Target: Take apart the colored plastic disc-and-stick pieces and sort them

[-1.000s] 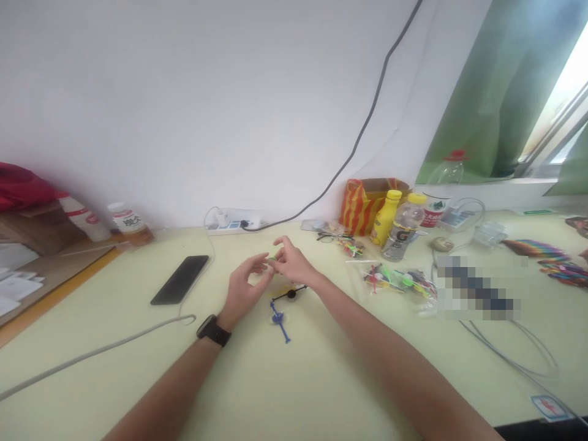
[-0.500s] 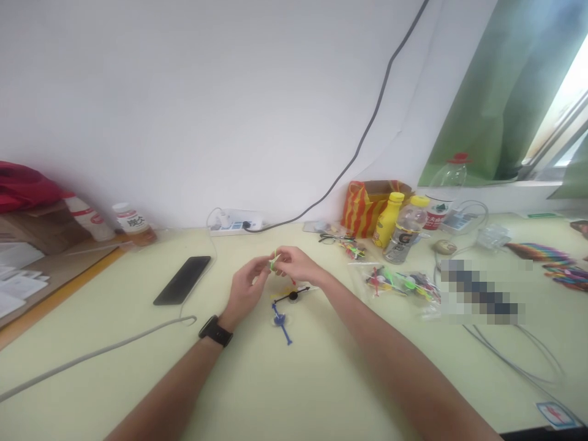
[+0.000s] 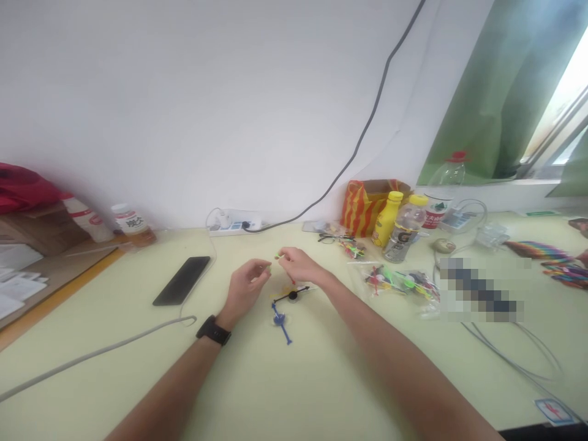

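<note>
Judging by its slender build, the thin green and red plastic stick is taken to be very light, a little springy and easily snapped or flicked away; it is best held by fingertips alone, near its middle. It is kept above the pale yellow desk, clamped in the fingertips of the right hand. The left hand is set just beside it with thumb and forefinger drawn close, though whether anything is gripped there cannot be told. Beneath the hands a small black plastic spinner top and a blue plastic spinner top are laid near each other. Open room is found between the forearms; the left is bounded by a flat black phone and a grey cable, the right by a clear bag of coloured plastic pieces
</note>
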Motion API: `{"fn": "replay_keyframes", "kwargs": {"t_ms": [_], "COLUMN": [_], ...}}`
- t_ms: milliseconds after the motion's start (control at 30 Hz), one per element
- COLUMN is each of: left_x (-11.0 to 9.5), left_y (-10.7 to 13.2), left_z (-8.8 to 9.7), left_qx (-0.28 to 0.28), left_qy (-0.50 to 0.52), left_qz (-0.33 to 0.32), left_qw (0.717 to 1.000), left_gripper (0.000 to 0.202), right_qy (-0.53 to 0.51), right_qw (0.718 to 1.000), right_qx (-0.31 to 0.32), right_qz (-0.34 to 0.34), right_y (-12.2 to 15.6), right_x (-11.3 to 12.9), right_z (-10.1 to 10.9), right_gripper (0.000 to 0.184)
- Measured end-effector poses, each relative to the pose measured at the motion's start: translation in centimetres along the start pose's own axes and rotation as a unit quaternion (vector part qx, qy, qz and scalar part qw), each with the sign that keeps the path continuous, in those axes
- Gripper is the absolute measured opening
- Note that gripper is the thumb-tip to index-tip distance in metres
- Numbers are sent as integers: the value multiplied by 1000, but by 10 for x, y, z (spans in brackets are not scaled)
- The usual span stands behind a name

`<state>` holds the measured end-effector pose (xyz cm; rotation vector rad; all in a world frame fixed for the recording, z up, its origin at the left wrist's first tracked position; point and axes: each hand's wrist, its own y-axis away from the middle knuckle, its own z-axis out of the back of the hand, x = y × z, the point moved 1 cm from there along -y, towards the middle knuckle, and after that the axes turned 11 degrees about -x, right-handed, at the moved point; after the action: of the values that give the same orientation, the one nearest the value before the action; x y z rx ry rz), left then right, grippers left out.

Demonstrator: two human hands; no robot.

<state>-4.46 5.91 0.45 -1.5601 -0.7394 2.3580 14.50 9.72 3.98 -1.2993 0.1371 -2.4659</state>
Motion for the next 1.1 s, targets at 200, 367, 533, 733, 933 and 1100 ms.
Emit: {"fn": "replay_keyframes", "kwargs": {"t_ms": [200, 367, 533, 733, 933, 1100], "left_x": [-2, 9, 15, 19, 2, -25], "left_y": [1, -1, -4, -5, -4, 3], "left_z": [2, 3, 8, 7, 8, 4], "left_qx": [10, 33, -2, -25, -94, -45], "left_qy": [-143, -194, -235, -203, -133, -40], "left_qz": [-75, -110, -116, -29, -13, -62], "left_qw": [987, 974, 965, 978, 987, 996], "left_gripper": [20, 16, 22, 24, 25, 33], "right_qy": [115, 142, 115, 83, -19, -153], "right_qw": [993, 988, 975, 982, 999, 986], "right_qx": [-15, 34, 173, 157, 33, 53], "right_qz": [-2, 41, 74, 61, 21, -41], "right_y": [3, 8, 11, 10, 0, 2], "right_x": [-18, -6, 5, 6, 0, 7], "right_z": [20, 23, 17, 17, 11, 2], "right_gripper": [32, 16, 6, 13, 19, 19]}}
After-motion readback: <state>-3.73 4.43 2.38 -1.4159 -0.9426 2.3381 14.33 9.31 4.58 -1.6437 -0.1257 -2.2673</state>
